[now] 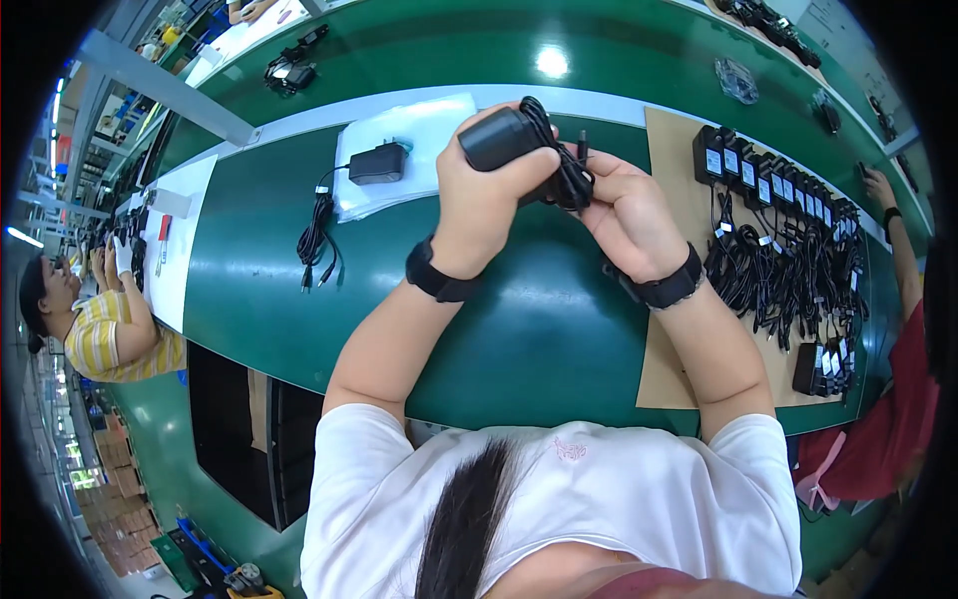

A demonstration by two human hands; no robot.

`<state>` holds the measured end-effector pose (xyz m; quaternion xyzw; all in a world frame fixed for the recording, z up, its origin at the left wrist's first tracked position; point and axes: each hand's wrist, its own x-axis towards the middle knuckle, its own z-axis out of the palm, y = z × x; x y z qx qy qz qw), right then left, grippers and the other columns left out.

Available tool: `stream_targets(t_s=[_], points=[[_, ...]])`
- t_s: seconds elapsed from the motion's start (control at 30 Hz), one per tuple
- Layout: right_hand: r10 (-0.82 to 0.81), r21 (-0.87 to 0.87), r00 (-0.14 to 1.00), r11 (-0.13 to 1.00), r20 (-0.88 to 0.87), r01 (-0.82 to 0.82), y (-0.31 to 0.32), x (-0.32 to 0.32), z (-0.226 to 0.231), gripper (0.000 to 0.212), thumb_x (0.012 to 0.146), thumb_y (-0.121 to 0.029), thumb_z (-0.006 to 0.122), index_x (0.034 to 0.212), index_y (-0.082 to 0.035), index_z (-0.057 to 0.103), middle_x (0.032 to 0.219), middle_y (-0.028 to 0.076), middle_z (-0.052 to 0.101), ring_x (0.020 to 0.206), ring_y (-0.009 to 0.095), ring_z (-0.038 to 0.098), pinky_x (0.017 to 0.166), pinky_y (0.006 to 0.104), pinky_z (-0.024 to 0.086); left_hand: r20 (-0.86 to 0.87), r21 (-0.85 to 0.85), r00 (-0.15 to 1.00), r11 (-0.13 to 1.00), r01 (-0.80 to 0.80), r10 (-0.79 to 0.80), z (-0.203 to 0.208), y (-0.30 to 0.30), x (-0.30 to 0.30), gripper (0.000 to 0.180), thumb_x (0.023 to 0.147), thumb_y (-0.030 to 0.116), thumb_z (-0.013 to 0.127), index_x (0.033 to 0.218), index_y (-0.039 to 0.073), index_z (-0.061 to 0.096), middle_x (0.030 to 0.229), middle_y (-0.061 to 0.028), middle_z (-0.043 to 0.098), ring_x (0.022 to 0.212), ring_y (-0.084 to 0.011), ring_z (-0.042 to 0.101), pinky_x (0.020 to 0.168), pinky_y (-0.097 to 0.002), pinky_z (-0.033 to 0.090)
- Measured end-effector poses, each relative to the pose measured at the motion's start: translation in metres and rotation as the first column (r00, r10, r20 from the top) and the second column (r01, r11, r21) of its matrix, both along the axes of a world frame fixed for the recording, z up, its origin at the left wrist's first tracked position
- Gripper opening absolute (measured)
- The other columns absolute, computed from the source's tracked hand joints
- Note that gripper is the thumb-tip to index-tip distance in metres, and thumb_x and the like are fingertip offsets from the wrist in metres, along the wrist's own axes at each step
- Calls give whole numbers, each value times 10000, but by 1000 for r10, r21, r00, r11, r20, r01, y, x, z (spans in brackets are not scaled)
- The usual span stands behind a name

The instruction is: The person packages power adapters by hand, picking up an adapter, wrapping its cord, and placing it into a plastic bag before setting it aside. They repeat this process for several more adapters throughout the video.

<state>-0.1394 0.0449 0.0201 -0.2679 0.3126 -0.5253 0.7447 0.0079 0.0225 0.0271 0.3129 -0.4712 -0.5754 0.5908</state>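
My left hand [477,200] is wrapped round a black power adapter [497,138], its thumb pressed over the body. The adapter's coiled black cable [571,180] hangs at its right side. With its fingertips my right hand [635,212] grips that coil, and a barrel plug [583,147] sticks up just above them. Both hands are raised over the green table [499,339]. Left of them another black adapter [377,165] rests on a stack of clear plastic bags [424,125], its bundled cable [313,240] lying on the table.
On the right, several labelled adapters [763,185] with bundled cables lie in a row on brown cardboard [664,339]. A few more [823,367] sit nearer me. One co-worker [110,324] sits at the left; another person's arm [903,250] reaches in at the right. A metal post [165,85] stands at upper left.
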Motion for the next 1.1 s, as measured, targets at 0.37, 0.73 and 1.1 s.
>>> stream_targets(t_s=[0.37,0.73,1.1], points=[[-204,-185,975,959,82,216,17,21,2,388,928,-100,307,1286,45,335,1248,145,454,1126,216,458,986,385,334,9,-63,999,997,-45,45,3,4,5,435,674,-56,653,1072,-26,481,935,-127,601,859,-199,610,771,-308,505],[-468,-709,746,705,-474,-9,23,25,-4,490,883,-146,530,1288,41,331,1219,109,455,1094,164,450,934,280,358,-336,51,938,992,112,-89,4,25,-10,375,696,-10,645,1029,38,479,918,-56,546,826,-150,558,737,-282,482],[-637,-640,702,691,-318,337,-15,-15,19,413,876,-219,559,1193,23,452,911,39,560,654,81,492,576,199,425,759,-528,261,799,-289,596,-53,-66,53,573,682,468,682,1004,4,578,1036,-147,537,926,-294,549,756,-363,485]])
